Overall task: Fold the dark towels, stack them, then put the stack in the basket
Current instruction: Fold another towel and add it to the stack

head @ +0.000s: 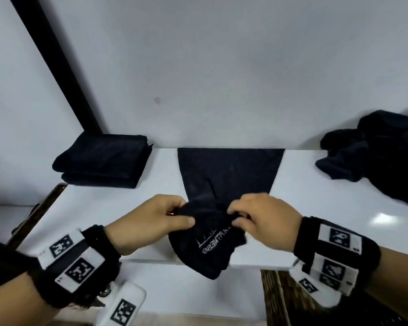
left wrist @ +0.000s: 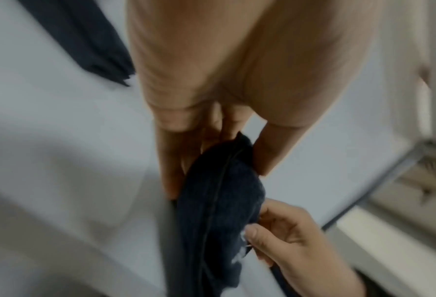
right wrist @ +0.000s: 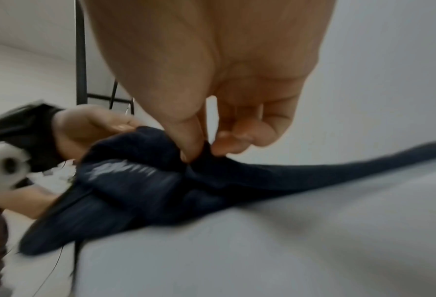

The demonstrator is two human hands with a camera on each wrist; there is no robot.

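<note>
A dark towel [head: 229,172] lies on the white table [head: 327,208], its far edge flat against the wall and its near end bunched up and hanging over the front edge, with pale lettering showing. My left hand [head: 174,215] pinches the bunched near end on its left side, thumb on top. My right hand [head: 236,216] pinches the same bunched cloth on the right. In the left wrist view the left hand [left wrist: 237,152] grips the towel [left wrist: 219,211]. The right wrist view shows the right hand [right wrist: 201,152] pinching the towel [right wrist: 140,180]. Two folded dark towels [head: 101,158] sit stacked at the table's back left.
A heap of unfolded dark towels [head: 377,156] lies at the back right of the table. A black post [head: 57,62] runs up the wall behind the folded stack. A woven brown surface [head: 280,300] shows below the table's front edge, at lower right.
</note>
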